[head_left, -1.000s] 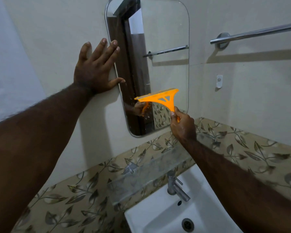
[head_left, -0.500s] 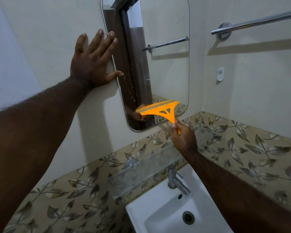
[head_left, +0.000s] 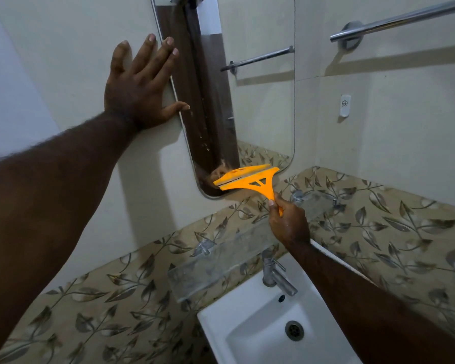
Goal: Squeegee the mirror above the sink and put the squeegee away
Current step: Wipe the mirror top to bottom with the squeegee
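A tall mirror [head_left: 260, 106] with rounded corners hangs on the pale wall above the white sink [head_left: 250, 329]. My right hand [head_left: 288, 224] grips the handle of an orange squeegee [head_left: 247, 178], whose blade lies across the mirror's bottom edge. My left hand [head_left: 139, 85] is pressed flat on the wall, fingers spread, its thumb and fingertips touching the mirror's left rim. The squeegee's reflection shows just above the blade.
A clear glass shelf [head_left: 221, 261] on metal brackets runs below the mirror, over a chrome tap [head_left: 275, 275]. A chrome towel bar [head_left: 399, 18] is at the upper right, with a small white hook [head_left: 345, 105] beneath it. Leaf-patterned tiles line the lower wall.
My right hand has drawn the squeegee down the mirror from its middle to its bottom edge. My left hand has stayed flat on the wall.
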